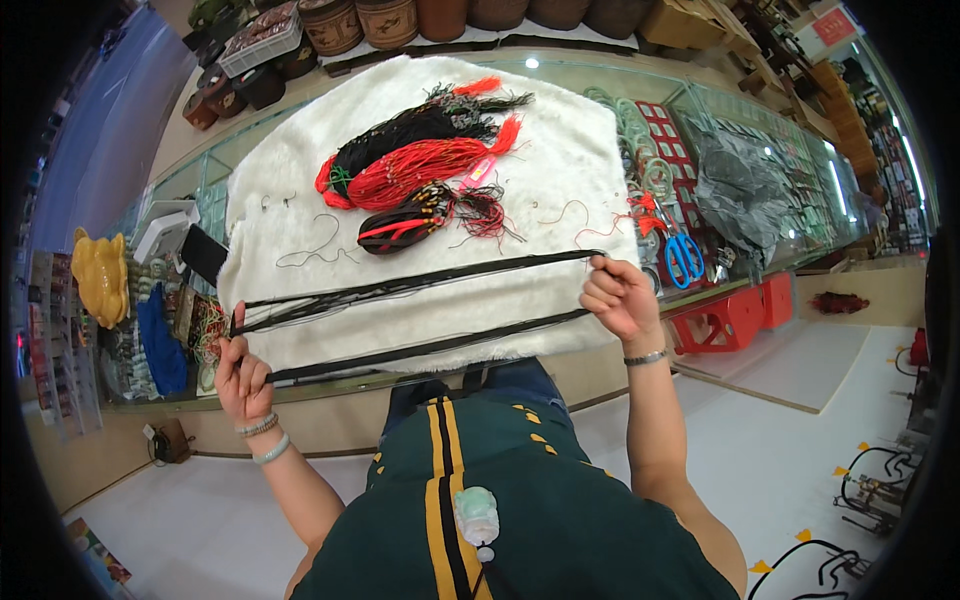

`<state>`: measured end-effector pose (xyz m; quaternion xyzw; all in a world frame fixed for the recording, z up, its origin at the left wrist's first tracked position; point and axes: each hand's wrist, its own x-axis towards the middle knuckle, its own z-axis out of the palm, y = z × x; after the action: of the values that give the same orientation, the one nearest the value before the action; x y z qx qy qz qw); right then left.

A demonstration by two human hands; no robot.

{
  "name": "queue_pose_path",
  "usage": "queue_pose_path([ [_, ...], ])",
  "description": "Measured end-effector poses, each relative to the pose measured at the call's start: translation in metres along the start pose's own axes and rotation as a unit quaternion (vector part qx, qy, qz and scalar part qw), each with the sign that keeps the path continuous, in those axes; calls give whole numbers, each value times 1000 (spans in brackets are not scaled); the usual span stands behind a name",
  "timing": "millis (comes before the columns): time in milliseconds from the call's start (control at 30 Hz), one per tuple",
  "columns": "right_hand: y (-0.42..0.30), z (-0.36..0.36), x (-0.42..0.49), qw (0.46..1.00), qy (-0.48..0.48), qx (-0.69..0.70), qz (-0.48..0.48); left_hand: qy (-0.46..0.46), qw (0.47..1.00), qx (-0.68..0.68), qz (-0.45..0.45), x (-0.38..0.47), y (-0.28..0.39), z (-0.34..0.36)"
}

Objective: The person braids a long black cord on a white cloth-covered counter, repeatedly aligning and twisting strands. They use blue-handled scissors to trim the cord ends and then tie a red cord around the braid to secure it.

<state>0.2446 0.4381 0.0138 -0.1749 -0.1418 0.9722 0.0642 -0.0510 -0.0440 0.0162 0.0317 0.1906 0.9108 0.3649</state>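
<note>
A long loop of thin black cords (420, 282) is stretched between my two hands above the near part of a white plush cloth (480, 300). My left hand (246, 375) holds its left end, with the index finger raised and the cords running around the fingers. At the other end, my right hand (621, 298) grips the cords with bent fingers. Beyond the loop lie a bundle of black cords (397, 139), a bundle of red cords (420, 172) and a smaller dark brown bundle (401, 229) with a red strip. A pink tag (478, 174) rests beside the red bundle.
The cloth covers part of a glass display counter (675, 300). Blue-handled scissors (682, 259) and crumpled grey plastic (742, 187) sit to the right, near pale green bangles (657, 176). At left are a black phone (204, 253) and a yellow figurine (101, 277). Brown pots (386, 22) line the back.
</note>
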Motion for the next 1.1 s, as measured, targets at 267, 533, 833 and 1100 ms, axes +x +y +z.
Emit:
queue_pose_path([
  [267, 28, -46, 32, 988, 126, -75, 51, 117, 982, 98, -115, 27, -36, -66],
  [533, 27, -48, 30, 986, 138, -83, 51, 246, 883, 392, -79, 29, -48, -41],
  [833, 28, -35, 29, 976, 139, -154, 59, 150, 420, 875, 190, 41, -116, 61],
  [1100, 24, -14, 23, 955, 87, -278, 59, -60, 796, 571, -194, 95, -323, 124],
])
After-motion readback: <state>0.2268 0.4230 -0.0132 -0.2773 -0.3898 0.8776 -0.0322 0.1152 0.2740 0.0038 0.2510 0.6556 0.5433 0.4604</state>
